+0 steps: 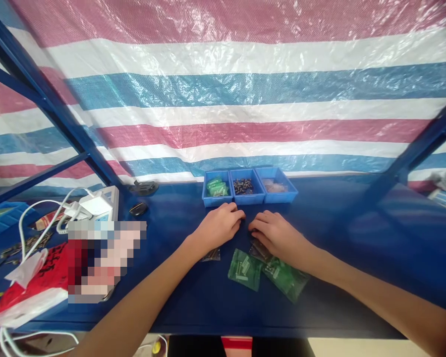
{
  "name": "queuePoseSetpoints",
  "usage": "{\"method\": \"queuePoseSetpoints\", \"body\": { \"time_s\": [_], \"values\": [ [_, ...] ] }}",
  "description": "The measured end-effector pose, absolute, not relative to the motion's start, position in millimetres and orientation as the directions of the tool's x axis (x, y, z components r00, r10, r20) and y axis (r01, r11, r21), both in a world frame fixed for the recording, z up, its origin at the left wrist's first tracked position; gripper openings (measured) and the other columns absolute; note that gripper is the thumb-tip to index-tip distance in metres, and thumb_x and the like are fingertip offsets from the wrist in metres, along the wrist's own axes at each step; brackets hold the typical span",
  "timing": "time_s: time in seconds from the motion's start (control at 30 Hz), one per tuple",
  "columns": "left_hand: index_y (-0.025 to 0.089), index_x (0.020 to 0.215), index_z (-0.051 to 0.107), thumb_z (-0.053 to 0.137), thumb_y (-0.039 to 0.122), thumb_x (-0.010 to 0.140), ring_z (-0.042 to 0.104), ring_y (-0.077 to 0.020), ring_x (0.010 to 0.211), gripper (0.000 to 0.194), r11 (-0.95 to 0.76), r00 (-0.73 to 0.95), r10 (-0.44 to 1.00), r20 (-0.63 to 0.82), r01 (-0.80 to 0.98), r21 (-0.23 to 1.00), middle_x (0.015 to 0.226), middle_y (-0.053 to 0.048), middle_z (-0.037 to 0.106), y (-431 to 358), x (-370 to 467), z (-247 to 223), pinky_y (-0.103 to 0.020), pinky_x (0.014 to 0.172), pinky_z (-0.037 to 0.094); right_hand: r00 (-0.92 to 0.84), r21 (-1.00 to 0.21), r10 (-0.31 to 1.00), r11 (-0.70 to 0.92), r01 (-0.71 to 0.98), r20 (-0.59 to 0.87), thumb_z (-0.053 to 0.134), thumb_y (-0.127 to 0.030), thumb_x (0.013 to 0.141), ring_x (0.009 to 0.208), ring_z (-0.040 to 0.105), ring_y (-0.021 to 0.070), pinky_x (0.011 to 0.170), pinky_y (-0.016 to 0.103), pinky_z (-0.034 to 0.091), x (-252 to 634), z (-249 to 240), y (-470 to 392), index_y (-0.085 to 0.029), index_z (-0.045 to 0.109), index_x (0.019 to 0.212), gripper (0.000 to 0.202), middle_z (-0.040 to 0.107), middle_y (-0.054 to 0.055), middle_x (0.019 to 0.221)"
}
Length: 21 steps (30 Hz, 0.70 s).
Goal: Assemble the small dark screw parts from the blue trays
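Note:
My left hand [223,225] rests just in front of the blue bins, its fingers curled; whether they hold anything is hidden. Close by on the right, my right hand [275,235] hovers over or rests on small bags, fingers bent and their tips out of sight. A green bag [245,269] with parts inside lies between the forearms. Another green bag [287,278] is partly under my right hand, beside a clear bag of dark parts [259,251]. A small clear bag [212,255] sits below my left wrist.
Three joined bins stand behind the hands: green packets [217,187], dark small parts [243,186] and clear bags [275,186]. At left are a power strip [113,203], white cables, a red bag [55,267] and a black object [139,208]. Blue frame posts rise at both sides.

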State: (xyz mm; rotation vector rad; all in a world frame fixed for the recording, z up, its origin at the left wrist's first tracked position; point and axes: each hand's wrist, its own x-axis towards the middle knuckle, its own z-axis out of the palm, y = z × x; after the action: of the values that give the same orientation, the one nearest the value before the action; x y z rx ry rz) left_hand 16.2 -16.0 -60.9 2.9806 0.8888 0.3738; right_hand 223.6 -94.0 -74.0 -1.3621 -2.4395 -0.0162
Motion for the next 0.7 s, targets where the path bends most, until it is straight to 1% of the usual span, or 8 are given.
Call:
{"method": "queuePoseSetpoints", "body": {
  "time_s": [0.1,0.2,0.4,0.57,0.7],
  "values": [
    [0.023,0.111,0.065,0.048,0.021,0.1,0.062,-0.0203,0.092,0.021,-0.831,0.801,0.554,0.226,0.547,0.1,0.101,-0.006,0.059,-17,17,-61,-0.026,0.066,0.051,-0.483,-0.199,0.816,0.555,0.808,0.317,0.049,-0.01,0.098,0.088,0.059,0.0223,0.075,0.036,0.045,222,-68,-97,-0.02,0.061,0.099,0.016,0.063,0.008,0.099],
    [0.023,0.111,0.065,0.048,0.021,0.101,0.062,-0.0191,0.087,0.02,-0.829,0.799,0.558,0.225,0.547,0.112,0.1,-0.006,0.059,-17,16,-62,-0.025,0.063,0.049,-0.491,-0.227,0.795,0.583,0.78,0.356,0.042,-0.011,0.101,0.09,0.06,0.0228,0.078,0.037,0.048,220,-62,-101,-0.02,0.061,0.105,0.021,0.062,0.01,0.104],
    [0.024,0.113,0.065,0.047,0.021,0.101,0.062,-0.0188,0.085,0.021,-0.828,0.799,0.56,0.217,0.551,0.107,0.1,-0.005,0.057,-16,17,-60,-0.025,0.063,0.049,-0.483,-0.312,0.78,0.61,0.728,0.397,0.036,-0.01,0.101,0.084,0.062,0.0205,0.067,0.033,0.05,220,-59,-102,-0.021,0.06,0.109,0.027,0.059,0.011,0.111],
    [0.025,0.115,0.065,0.046,0.022,0.101,0.061,-0.0173,0.079,0.023,-0.828,0.801,0.56,0.211,0.55,0.107,0.099,-0.005,0.056,-17,17,-59,-0.025,0.062,0.048,-0.463,-0.338,0.777,0.611,0.715,0.426,0.035,-0.012,0.102,0.087,0.063,0.0208,0.067,0.033,0.05,221,-60,-100,-0.022,0.06,0.109,0.028,0.06,0.012,0.115],
    [0.025,0.114,0.065,0.046,0.022,0.102,0.061,-0.0168,0.078,0.023,-0.83,0.801,0.557,0.219,0.546,0.114,0.099,-0.004,0.056,-16,16,-60,-0.025,0.063,0.047,-0.439,-0.422,0.784,0.611,0.67,0.439,0.036,-0.014,0.104,0.09,0.064,0.02,0.073,0.033,0.052,222,-61,-97,-0.022,0.064,0.106,0.03,0.064,0.01,0.112]
  ]
}}
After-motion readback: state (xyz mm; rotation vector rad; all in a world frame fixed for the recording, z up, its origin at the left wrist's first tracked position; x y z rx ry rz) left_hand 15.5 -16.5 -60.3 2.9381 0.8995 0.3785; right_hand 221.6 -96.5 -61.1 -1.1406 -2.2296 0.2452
